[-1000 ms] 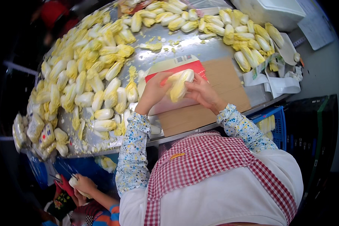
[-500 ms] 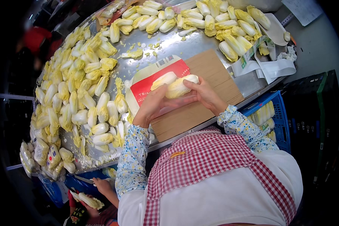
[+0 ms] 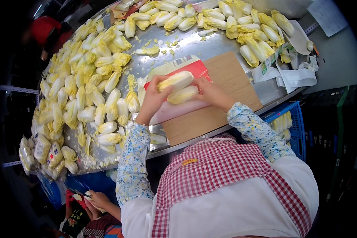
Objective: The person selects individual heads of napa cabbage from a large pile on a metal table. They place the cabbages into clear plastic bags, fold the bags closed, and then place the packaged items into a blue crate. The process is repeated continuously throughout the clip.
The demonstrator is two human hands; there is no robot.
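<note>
Two small napa cabbages sit side by side between my hands, white ends to the right. My left hand is closed on the leafy end of the farther cabbage. Against the white end of the nearer cabbage, my right hand is closed with thumb and fingers; the fingers also reach the farther one. Beneath them lies a flat red and pale printed plastic bag, partly hidden by my hands. It rests on a wooden board at the table's near edge.
A large heap of napa cabbages covers the left of the metal table; more lie along the far side. White strips lie at right, above a blue crate. A co-worker's hands trim a cabbage at lower left.
The two cabbages have been shifted in my hands, the left-hand one now beyond the other. My left fingers have come round over the farther cabbage's leafy end. The co-worker's hands moved together.
</note>
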